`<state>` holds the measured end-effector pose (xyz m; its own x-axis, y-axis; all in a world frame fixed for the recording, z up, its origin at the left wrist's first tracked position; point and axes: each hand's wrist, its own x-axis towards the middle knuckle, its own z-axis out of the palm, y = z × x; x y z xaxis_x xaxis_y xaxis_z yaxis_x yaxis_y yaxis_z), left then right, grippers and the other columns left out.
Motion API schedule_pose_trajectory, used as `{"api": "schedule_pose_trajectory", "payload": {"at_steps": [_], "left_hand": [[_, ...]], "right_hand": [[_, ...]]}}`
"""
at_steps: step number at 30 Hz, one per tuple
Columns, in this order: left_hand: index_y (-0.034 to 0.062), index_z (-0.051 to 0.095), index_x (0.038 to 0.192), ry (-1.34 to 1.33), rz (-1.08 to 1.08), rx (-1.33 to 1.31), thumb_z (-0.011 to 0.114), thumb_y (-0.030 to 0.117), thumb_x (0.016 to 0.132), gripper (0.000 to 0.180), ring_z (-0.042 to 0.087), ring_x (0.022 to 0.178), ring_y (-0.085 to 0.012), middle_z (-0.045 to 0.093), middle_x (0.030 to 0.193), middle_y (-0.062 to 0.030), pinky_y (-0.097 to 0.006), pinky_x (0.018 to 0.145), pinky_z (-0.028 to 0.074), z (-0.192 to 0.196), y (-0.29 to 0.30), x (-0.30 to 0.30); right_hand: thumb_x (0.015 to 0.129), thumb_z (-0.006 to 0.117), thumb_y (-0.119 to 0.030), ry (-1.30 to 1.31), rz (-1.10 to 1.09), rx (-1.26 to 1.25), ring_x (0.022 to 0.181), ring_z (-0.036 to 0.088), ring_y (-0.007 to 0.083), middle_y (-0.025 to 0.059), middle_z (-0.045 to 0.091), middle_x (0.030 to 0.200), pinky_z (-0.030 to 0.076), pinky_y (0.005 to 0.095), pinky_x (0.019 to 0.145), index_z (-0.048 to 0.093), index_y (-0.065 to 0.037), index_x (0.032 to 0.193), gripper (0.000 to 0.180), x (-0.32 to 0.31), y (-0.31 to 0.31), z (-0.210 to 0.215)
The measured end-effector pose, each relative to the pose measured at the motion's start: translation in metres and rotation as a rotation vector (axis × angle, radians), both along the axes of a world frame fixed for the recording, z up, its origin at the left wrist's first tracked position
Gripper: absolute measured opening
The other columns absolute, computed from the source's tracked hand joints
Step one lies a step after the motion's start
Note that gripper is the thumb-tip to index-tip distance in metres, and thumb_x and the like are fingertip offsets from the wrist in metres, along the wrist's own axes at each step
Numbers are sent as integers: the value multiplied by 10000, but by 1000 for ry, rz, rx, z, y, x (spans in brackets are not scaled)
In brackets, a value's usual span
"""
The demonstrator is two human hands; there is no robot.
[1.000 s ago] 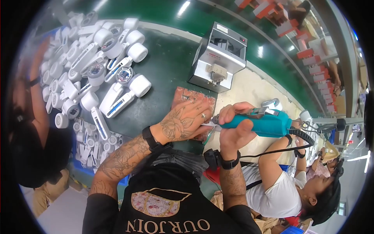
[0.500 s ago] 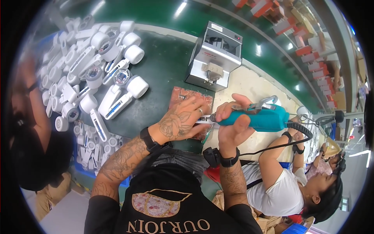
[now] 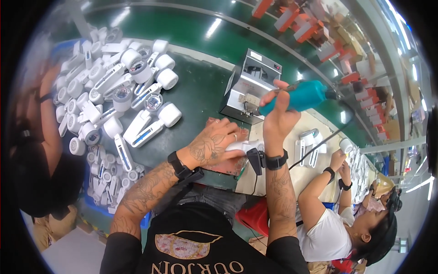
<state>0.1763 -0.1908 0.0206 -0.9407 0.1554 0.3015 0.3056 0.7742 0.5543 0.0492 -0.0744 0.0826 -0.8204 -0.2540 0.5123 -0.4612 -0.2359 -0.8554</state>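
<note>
The 2 hands are apart, each closed on something. The left hand [image 3: 214, 140] has its fingers curled over a white plastic unit [image 3: 244, 146], holding it on a reddish-brown work pad [image 3: 230, 168]; the unit pokes out at the hand's 3 o'clock, with part of it hidden under the fingers. At 2 o'clock from that hand, the right hand [image 3: 282, 108] is wrapped around a teal electric screwdriver [image 3: 308, 96], raised above the bench. The driver's nose points toward 8 o'clock, by the front of a silver screw feeder [image 3: 255, 82]; whether they touch, I cannot tell. A black cable [image 3: 321, 144] hangs below the driver.

From the left hand, a heap of white round-headed units [image 3: 122, 93] covers the dark green mat [image 3: 196, 91] at 10 o'clock, and a blue bin [image 3: 98, 208] holding more sits at 8 o'clock. Farther out at 3 o'clock, a few white units [image 3: 312, 148] lie on the pale benchtop [image 3: 278, 169]. A co-worker in a white shirt [image 3: 326, 235] is at 4 o'clock; another co-worker in dark clothing [image 3: 50, 169] is at 9 o'clock.
</note>
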Motion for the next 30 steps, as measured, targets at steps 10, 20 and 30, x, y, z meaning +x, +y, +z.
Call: {"api": "schedule_pose_trajectory", "payload": {"at_steps": [10,20,30], "left_hand": [[86,564,1277,58,-25,72,639,423,903,509,516,1133,-300,591,1202,-118,-434,991,403,-16,5,4],[122,573,1307,54,9,74,641,408,896,506,517,1128,-295,593,1203,-106,-427,995,396,-20,4,1],[124,565,1324,16,0,55,645,406,892,523,512,1146,-293,585,1224,-105,-425,1007,391,-18,3,4]], "right_hand": [[987,610,-417,-11,42,-61,615,561,136,40,573,697,456,269,583,565,-12,978,408,-13,-16,-21],[916,661,-528,-147,8,1,586,554,157,48,551,686,430,274,526,565,36,1126,609,38,39,-14],[906,679,-520,-191,43,-18,599,551,174,64,548,700,439,291,546,550,33,1105,602,44,41,-26]]}}
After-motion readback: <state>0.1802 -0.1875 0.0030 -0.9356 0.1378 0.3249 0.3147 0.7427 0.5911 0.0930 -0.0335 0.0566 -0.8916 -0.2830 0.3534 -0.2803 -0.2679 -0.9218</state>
